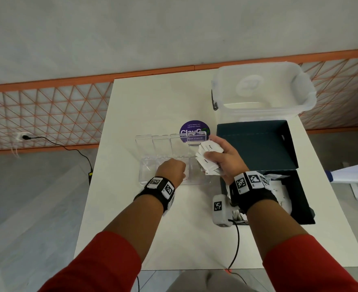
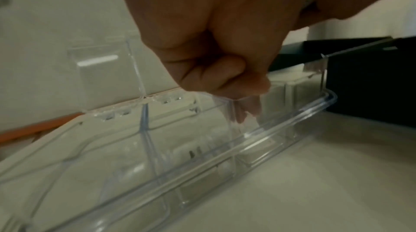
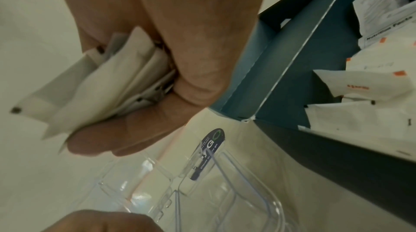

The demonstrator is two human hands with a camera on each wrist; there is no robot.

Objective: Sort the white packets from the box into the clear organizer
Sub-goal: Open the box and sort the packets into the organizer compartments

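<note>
- The white packets (image 1: 208,158) are thin paper sachets, and I judge them light, soft and easily creased; a bunch of them will fan out and slide against each other, so a loose grip could shed one
- Best taken flat between thumb and fingers across the broad faces, one at a time when dropping into a compartment, rather than by a corner
- The right hand (image 1: 224,159) is curled around a fanned handful of packets, thumb pressing them against the fingers; it is held above the right end of the clear organizer (image 1: 152,144), palm turned toward the left, wrist raised off the table (image 1: 152,228)
- More packets lie in the dark box (image 1: 300,199) at the near right, its lid (image 1: 258,144) standing open on the far side
- The left hand (image 1: 170,170) is bunched with fingers curled downward, fingertips (image 2: 252,109) dipping into a near-row compartment of the organizer; whether they pinch a packet I cannot tell
- The organizer sits mid-table, left of the box, its small lids tipped open toward the far side; it looks rigid and smooth, so it may skid if pushed
- A purple sticker (image 1: 195,128) and a translucent storage bin (image 1: 262,89) lie farther back
</note>
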